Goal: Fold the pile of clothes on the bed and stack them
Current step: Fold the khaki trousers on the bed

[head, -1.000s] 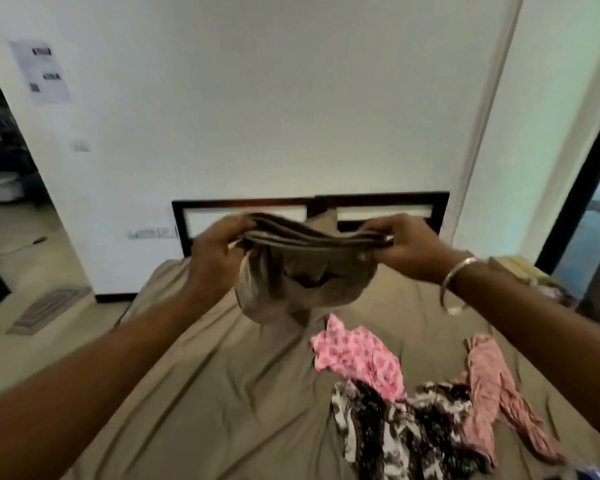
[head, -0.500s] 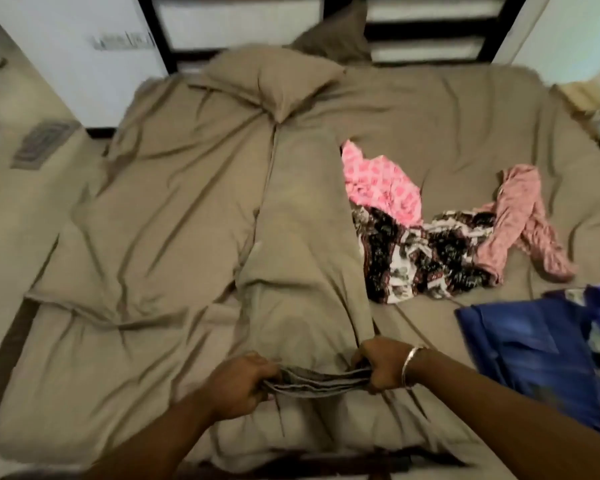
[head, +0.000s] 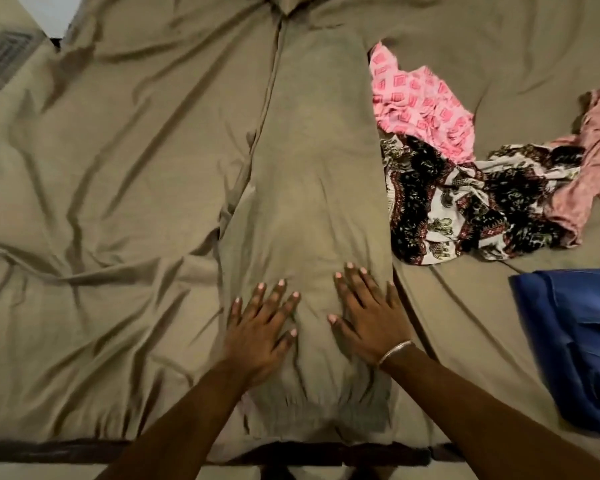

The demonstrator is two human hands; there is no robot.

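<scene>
Both hands are lying flat on the olive trousers [head: 312, 188], which are stretched out lengthwise up the middle of the bed [head: 118, 202], waistband at the near edge and legs running toward the far edge. The left hand [head: 257, 337] is pressing palm-down with its fingers straight and fanned apart, gripping nothing. The right hand [head: 369, 320], a silver bangle [head: 395, 351] on its wrist, is resting just beside it, fingers straight and slightly spread, likewise holding nothing. The unfolded clothes are sitting toward the bed's right edge: a pink patterned garment [head: 420, 105] is touching the trousers' right side, a black-and-white printed garment [head: 465, 202] is overlapping it on the near side, and a dusty pink garment [head: 589, 157] is trailing out to the right edge. A blue garment [head: 575, 341] is lying flat by the near right corner.
</scene>
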